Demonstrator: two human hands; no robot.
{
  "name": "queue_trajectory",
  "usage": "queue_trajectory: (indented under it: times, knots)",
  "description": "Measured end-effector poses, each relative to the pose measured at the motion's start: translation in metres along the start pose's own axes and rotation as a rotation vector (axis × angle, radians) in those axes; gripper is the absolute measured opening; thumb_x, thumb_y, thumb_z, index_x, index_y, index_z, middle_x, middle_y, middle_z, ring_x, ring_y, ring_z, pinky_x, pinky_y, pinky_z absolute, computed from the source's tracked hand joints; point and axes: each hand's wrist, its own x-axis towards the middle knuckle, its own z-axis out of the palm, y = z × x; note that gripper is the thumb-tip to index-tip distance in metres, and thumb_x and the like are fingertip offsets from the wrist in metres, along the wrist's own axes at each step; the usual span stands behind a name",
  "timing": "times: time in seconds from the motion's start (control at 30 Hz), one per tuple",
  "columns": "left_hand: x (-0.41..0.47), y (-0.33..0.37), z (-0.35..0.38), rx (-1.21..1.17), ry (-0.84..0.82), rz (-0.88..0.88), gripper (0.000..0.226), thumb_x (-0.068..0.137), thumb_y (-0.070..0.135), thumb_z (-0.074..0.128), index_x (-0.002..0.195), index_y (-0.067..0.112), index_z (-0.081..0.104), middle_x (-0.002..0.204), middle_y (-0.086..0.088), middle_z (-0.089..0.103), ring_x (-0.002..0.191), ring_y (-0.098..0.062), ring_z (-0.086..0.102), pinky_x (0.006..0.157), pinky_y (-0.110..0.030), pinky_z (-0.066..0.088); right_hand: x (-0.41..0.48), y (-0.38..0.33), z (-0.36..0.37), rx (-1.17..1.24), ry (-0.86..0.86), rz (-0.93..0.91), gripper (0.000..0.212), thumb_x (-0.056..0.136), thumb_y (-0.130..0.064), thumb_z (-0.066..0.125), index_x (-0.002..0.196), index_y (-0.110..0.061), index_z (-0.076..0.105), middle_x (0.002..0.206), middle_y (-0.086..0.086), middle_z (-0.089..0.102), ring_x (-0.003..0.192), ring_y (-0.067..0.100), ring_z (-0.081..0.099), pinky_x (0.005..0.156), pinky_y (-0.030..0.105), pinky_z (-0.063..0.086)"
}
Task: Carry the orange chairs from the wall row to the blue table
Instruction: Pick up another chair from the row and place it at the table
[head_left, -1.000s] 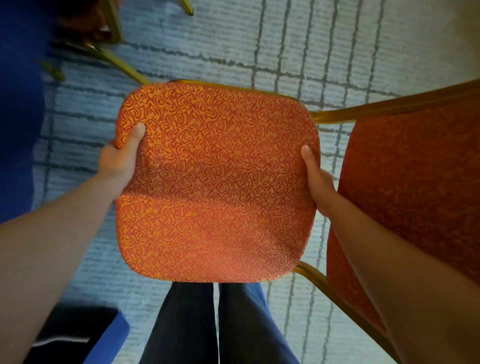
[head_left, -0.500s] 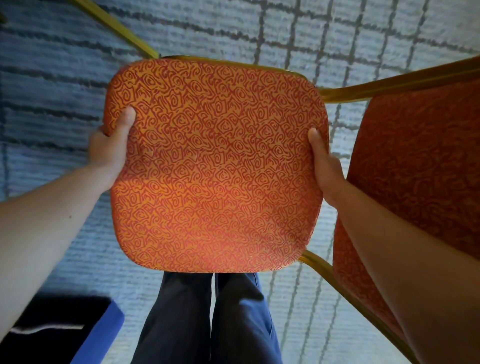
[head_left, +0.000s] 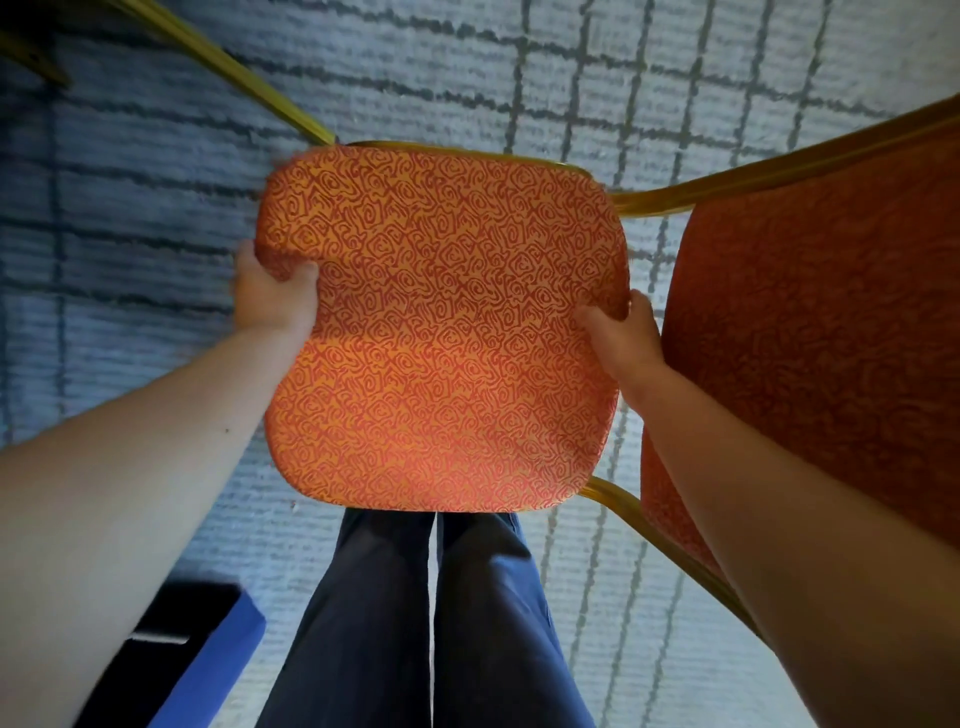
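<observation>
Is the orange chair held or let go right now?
Held: left hand and right hand grip opposite edges of the chair seat.

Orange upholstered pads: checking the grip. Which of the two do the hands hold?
The brighter swirl-patterned orange pad in the middle: the left hand and right hand grip its side edges. The darker orange pad at right is ungripped.

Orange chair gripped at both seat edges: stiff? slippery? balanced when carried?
Probably rigid overall: the gold frame looks unbent beside the seat. Padding likely gives under grip; it dimples at the thumb of the left hand. Likely tips toward the right hand, since the backrest rises on that side.
</observation>
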Motion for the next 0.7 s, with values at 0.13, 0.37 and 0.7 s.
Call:
queue_trajectory:
  times: [0.13, 0.37, 0.7]
  knots:
    - [-0.027, 0.004, -0.015, -0.033, -0.160, -0.079, 0.055, 0.081, 0.024, 0.065, 0.132, 0.011, 0.050, 0.121, -0.015, 0.063, 0.108, -0.029, 0.062, 0.097, -0.043, 0.049, -0.034, -0.003, -0.008, -0.005, 0.009, -0.079, 0.083, 0.057, -0.051, 0.060, 0.136, -0.029, 0.050, 0.121, 0.000, 0.066, 0.108, 0.023, 0.064, 0.096, 0.047, 0.052]
    - [-0.128, 0.042, -0.060, -0.046, -0.338, -0.046, 0.046, 0.093, 0.020, 0.059, 0.136, 0.007, 0.048, 0.116, -0.030, 0.061, 0.106, -0.041, 0.059, 0.086, -0.043, 0.049, -0.136, -0.036, -0.036, -0.038, -0.036, -0.193, 0.070, 0.077, -0.034, 0.070, 0.141, -0.015, 0.047, 0.124, 0.006, 0.064, 0.108, 0.023, 0.062, 0.097, 0.045, 0.050]
    - [-0.234, 0.074, -0.132, -0.164, -0.335, 0.009, 0.051, 0.076, 0.033, 0.062, 0.125, 0.019, 0.054, 0.099, -0.016, 0.068, 0.086, -0.034, 0.066, 0.069, -0.039, 0.053, -0.235, -0.056, -0.092, -0.185, -0.084, -0.381, 0.049, 0.088, -0.026, 0.068, 0.132, -0.011, 0.052, 0.108, -0.001, 0.063, 0.087, 0.017, 0.060, 0.077, 0.028, 0.049]
